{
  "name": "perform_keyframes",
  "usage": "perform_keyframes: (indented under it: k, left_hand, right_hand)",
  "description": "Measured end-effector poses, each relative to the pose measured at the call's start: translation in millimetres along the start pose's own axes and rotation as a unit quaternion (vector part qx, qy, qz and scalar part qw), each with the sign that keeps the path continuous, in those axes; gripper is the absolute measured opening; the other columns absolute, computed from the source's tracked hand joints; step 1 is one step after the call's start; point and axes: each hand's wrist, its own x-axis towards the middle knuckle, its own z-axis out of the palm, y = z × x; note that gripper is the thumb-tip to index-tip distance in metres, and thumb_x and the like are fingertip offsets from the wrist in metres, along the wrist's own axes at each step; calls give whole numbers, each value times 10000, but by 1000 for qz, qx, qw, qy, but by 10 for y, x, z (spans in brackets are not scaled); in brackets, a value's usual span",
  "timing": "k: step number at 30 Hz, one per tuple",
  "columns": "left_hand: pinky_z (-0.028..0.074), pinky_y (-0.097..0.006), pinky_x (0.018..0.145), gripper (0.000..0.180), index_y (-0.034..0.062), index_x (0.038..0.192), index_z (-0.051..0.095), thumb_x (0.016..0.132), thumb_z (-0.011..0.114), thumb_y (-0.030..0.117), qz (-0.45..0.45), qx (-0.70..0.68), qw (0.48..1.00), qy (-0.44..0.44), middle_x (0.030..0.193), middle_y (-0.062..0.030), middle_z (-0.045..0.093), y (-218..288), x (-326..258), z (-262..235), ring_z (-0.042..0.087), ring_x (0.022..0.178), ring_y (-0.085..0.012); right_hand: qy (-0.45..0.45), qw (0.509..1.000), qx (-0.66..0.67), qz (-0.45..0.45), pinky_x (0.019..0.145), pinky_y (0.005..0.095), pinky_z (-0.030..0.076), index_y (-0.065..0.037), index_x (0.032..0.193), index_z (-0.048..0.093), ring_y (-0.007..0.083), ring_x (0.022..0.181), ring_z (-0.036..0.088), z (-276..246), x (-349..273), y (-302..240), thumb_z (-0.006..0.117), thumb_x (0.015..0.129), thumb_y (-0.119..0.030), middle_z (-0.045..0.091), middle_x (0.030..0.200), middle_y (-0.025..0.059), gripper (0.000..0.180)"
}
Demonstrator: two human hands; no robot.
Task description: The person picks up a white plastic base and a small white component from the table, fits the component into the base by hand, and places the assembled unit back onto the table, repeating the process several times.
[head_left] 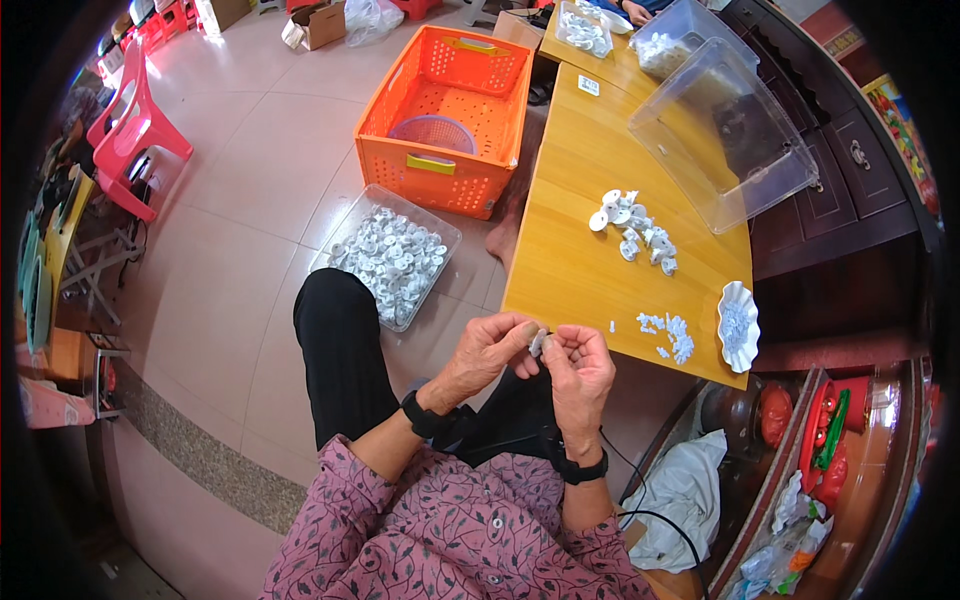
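In the lower middle of the frame, the left hand (487, 350) is pinching a small whitish piece (537, 344) between thumb and fingers, and the right hand (582, 380) is pinching the same piece from the other side, the fingertips of both nearly meeting around it. The fingers are hiding much of the piece, so its full shape is not showing. It is hovering just beside the near left corner of a yellow wooden surface (585, 290), over the person's lap. On that surface, right of the frame's middle, white round parts (630, 222) are lying in a loose heap, some of them tipping on edge. Nearer the hands, tiny pale pegs (678, 340) are lying scattered, and to their right a white wavy-edged dish (753, 345) is holding more small pale bits. A clear plastic bin (700, 190) is resting toward the upper right. On the floor, left of the hands, a clear tub (452, 240) is holding many white parts (392, 262); above it, an orange crate (435, 185) is standing with a purple basket (437, 132) inside. At the top edge, another person's hand (637, 12) is showing beside the clear containers.
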Motion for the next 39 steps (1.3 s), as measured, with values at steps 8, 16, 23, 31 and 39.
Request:
perform_keyframes:
  k: [8,16,23,31,39]
  left_hand:
    - [557,-236,605,309,-38,1118,642,1028,515,229,-4,-3,1000,-2,873,-69,674,-26,-5,-11,654,680,-114]
    - [556,-239,588,351,-31,1072,621,1013,529,303,-36,-115,992,-27,861,-75,661,-14,3,-14,655,665,-129]
    - [560,-237,595,351,-28,1080,623,1014,530,303,-28,-119,992,-32,858,-80,667,-16,6,-56,658,669,-127]
    - [566,-249,608,327,-33,1118,629,1030,508,259,-21,-54,998,-19,866,-82,674,-42,-59,-46,664,681,-132]
    - [559,-242,598,334,-30,1104,631,1025,519,275,-28,-102,994,-21,869,-74,672,-74,-61,-58,660,674,-126]
  right_hand:
    - [-2,999,-33,-12,717,189,483,29,1033,572,61,784,583,-27,2,12,672,888,5,617,892,40,178]
    - [20,995,82,53,643,191,473,5,1018,595,73,694,571,-71,-15,-17,712,869,-47,608,858,34,197]
    - [9,994,94,54,646,196,472,6,1007,590,76,693,566,-27,0,-23,731,854,-49,607,854,36,216]
    - [7,997,64,44,660,193,467,10,997,583,74,709,559,-33,-50,23,746,846,-51,603,857,36,230]
    - [-6,997,66,46,665,192,467,10,999,587,69,714,558,-38,-53,-7,724,869,-65,613,861,37,204]
